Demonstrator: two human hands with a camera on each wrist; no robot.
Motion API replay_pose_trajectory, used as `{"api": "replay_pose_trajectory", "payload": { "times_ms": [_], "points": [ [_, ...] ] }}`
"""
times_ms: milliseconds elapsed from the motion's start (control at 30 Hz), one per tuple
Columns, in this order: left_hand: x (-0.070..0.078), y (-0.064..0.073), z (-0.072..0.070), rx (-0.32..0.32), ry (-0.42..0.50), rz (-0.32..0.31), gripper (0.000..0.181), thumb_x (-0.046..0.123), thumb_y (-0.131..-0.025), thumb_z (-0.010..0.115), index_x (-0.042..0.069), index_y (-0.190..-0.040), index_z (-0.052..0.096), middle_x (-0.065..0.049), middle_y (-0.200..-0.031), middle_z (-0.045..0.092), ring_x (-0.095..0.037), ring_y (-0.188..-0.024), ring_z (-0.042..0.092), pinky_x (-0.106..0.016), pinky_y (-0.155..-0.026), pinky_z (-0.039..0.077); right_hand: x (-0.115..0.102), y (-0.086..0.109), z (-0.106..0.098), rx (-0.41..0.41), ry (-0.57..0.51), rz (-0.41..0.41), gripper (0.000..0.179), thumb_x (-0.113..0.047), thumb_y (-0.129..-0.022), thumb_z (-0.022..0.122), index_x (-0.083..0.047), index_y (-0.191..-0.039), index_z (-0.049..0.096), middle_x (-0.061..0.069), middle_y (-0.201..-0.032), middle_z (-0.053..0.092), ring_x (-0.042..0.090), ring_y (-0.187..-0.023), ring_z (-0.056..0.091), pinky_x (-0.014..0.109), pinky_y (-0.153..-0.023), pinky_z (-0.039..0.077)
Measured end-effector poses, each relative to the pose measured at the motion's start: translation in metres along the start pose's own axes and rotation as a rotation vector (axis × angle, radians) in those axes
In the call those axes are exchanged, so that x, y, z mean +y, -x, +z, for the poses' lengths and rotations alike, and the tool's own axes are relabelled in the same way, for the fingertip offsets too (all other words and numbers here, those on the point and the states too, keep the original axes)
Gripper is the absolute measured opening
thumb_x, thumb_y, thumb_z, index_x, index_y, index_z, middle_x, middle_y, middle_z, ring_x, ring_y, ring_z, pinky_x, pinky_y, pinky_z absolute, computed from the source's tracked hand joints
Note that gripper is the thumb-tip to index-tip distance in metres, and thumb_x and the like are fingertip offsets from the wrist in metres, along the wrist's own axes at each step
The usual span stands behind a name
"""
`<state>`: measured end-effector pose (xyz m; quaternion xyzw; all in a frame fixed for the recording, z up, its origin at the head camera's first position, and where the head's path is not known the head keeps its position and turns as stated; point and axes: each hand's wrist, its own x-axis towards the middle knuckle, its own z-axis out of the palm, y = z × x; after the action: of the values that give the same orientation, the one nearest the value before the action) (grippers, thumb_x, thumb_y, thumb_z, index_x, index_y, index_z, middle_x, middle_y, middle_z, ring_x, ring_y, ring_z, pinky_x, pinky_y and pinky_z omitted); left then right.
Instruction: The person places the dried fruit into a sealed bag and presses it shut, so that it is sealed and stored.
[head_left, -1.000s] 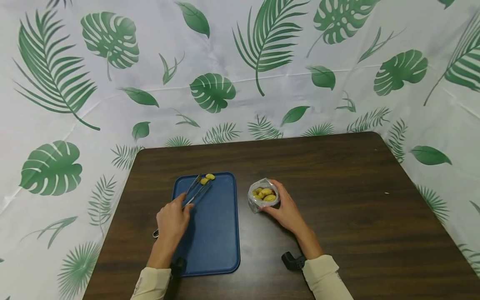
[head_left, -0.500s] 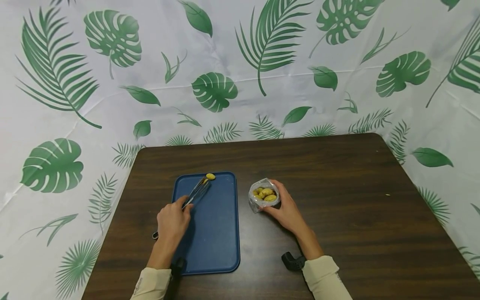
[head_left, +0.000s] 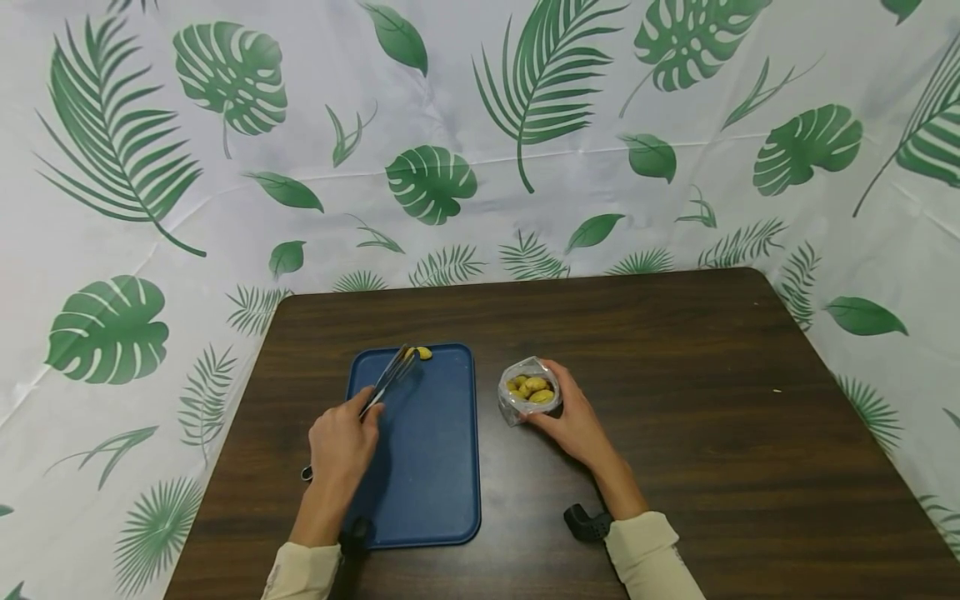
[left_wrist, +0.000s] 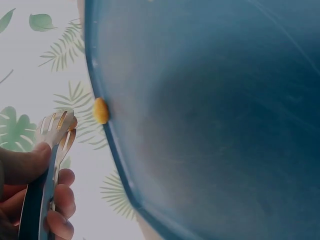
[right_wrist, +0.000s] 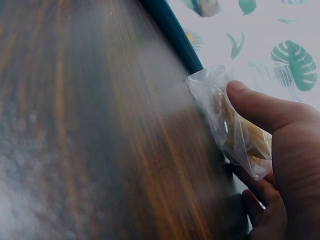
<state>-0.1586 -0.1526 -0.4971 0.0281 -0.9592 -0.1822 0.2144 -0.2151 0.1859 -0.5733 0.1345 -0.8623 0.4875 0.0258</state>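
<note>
In the head view my left hand [head_left: 341,442] grips metal tongs [head_left: 388,383] with fork-like ends over the far left of a blue tray [head_left: 427,475]. The left wrist view shows the tongs' ends squeezed together, with a small yellow oval piece [left_wrist: 73,123] between them, partly hidden by the tines. Another yellow piece [left_wrist: 101,111] lies on the tray at its far edge. To the right of the tray, my right hand [head_left: 573,421] holds a clear plastic bag [head_left: 508,410] from its right side, thumb and fingers around it. Several yellow oval pieces [head_left: 536,384] show through its open top.
Both things rest on a dark wood-grain table [head_left: 720,433]. A white cloth with green leaves [head_left: 431,185] hangs behind it. A tiny pale scrap [head_left: 777,390] lies on the table's right side. A black wrist mount [head_left: 587,523] sticks out by the right sleeve.
The tongs' arms have come together on one yellow piece and shifted slightly left and away from the other piece. My right hand and the bag stay in place.
</note>
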Motion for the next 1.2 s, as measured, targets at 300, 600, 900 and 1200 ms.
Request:
{"api": "replay_pose_trajectory", "payload": {
  "times_ms": [300, 600, 900, 1200],
  "points": [
    [0.007, 0.001, -0.01, 0.088, 0.034, 0.033, 0.033, 0.023, -0.081, 0.074, 0.008, -0.111, 0.07, -0.017, -0.083, 0.072, -0.035, -0.058, 0.064, -0.05, -0.051, 0.046, 0.0, 0.0, -0.001, -0.006, -0.001, -0.009, 0.086, -0.043, -0.074, 0.078, -0.037, -0.143, 0.028, -0.005, -0.14, 0.041, 0.021, -0.125, 0.042, 0.055, -0.101, 0.033],
    [0.011, 0.003, -0.016, 0.148, 0.076, 0.042, 0.034, 0.025, -0.08, 0.075, 0.012, -0.111, 0.071, -0.017, -0.084, 0.072, -0.038, -0.06, 0.065, -0.051, -0.051, 0.046, 0.002, -0.001, 0.001, 0.002, 0.001, -0.011, 0.086, -0.043, -0.073, 0.079, -0.039, -0.142, 0.029, -0.007, -0.139, 0.042, 0.018, -0.125, 0.042, 0.053, -0.102, 0.033],
    [0.011, 0.002, -0.018, 0.182, 0.126, 0.048, 0.036, 0.024, -0.078, 0.077, 0.012, -0.111, 0.071, -0.017, -0.084, 0.072, -0.037, -0.061, 0.066, -0.052, -0.053, 0.047, 0.003, -0.001, 0.001, 0.005, 0.0, -0.009, 0.085, -0.045, -0.073, 0.078, -0.04, -0.141, 0.028, -0.007, -0.139, 0.042, 0.019, -0.125, 0.042, 0.054, -0.102, 0.033],
    [0.013, 0.003, -0.017, 0.178, 0.122, 0.076, 0.035, 0.023, -0.079, 0.077, 0.009, -0.11, 0.071, -0.015, -0.078, 0.072, -0.028, -0.051, 0.061, -0.044, -0.048, 0.045, 0.004, -0.001, 0.001, 0.006, 0.0, -0.003, 0.086, -0.045, -0.073, 0.078, -0.041, -0.142, 0.028, -0.007, -0.14, 0.041, 0.019, -0.126, 0.042, 0.056, -0.102, 0.032]
  ]
}}
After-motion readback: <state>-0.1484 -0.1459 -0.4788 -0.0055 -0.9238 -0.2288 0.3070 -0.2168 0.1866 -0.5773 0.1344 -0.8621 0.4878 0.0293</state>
